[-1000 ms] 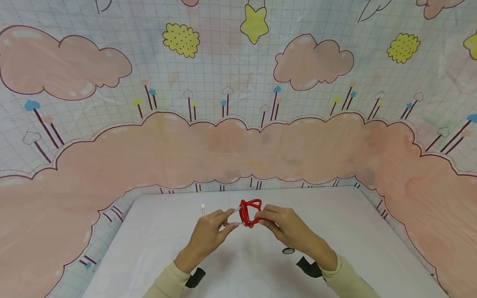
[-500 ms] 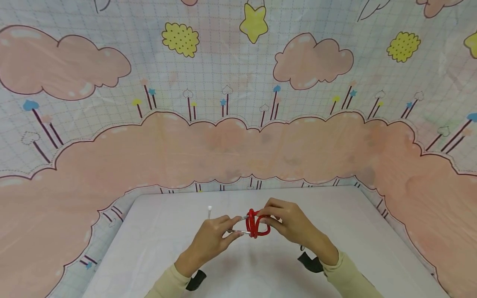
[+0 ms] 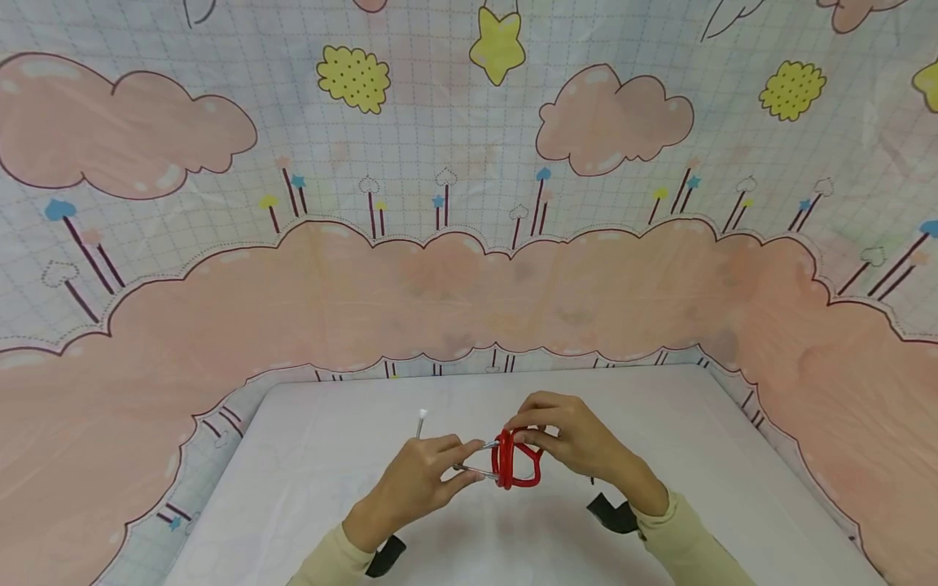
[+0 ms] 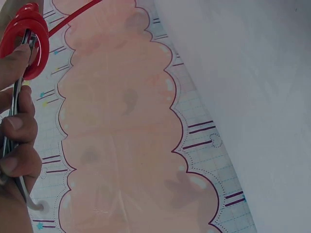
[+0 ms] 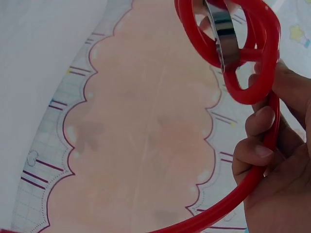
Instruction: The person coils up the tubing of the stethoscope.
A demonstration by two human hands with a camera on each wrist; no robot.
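Note:
A stethoscope with red tubing (image 3: 506, 464) is held up between both hands, over the white tabletop. My left hand (image 3: 418, 476) grips its metal ear tubes (image 3: 476, 470), and a white ear tip (image 3: 422, 413) sticks up behind that hand. The tubing is looped round the metal part; in the right wrist view a flat metal band (image 5: 224, 36) runs through the loops. My right hand (image 3: 582, 435) pinches the red tubing beside the coil. A length of tubing (image 5: 214, 221) passes through its fingers and hangs away. The chest piece is mostly hidden behind the right hand.
The white tabletop (image 3: 330, 439) spreads under both hands. A patterned cloth with clouds and stars (image 3: 469, 301) rises behind and beside it. Black pieces (image 3: 386, 556) show by each wrist.
Both hands and the red coil have shifted a little right and downward. The right fingers have moved to the top of the coil. The round end below the right hand has swung almost out of sight.

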